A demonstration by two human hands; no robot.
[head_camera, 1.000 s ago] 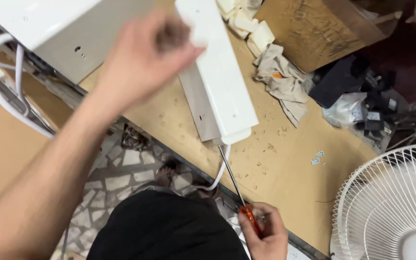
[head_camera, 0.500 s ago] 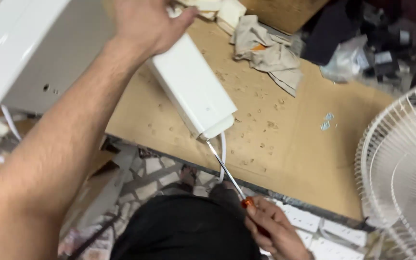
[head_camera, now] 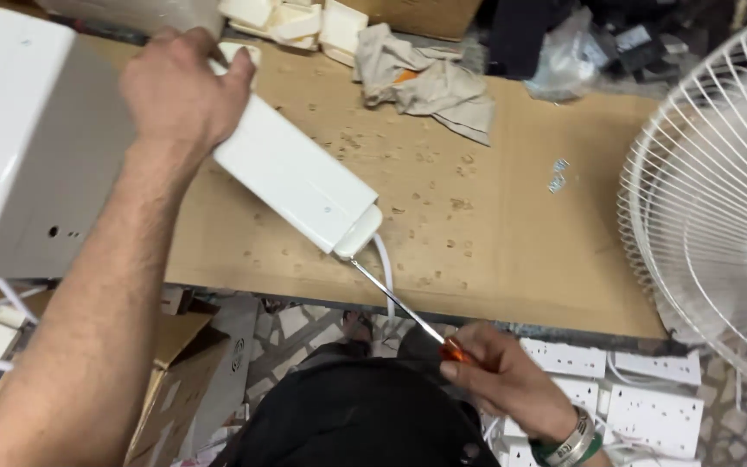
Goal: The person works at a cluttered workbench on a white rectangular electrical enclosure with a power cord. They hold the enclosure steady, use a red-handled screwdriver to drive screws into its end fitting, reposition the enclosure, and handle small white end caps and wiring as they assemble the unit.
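Here, left hand (head_camera: 185, 91) atop casing (head_camera: 297, 177).

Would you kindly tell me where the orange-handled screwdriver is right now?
In the head view, the orange-handled screwdriver sits low at centre, held in the right hand, its tip at the near end of the long white plastic casing the left hand steadies.

Left hand (head_camera: 185, 91) stretched forward, grip closed, right hand (head_camera: 512, 380) low, fingers curled

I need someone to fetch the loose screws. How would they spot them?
Start at the brown cardboard benchtop. Look toward its right side, near the white fan grille. The screws are a small silvery cluster lying alone there, well apart from the crumpled grey rag.
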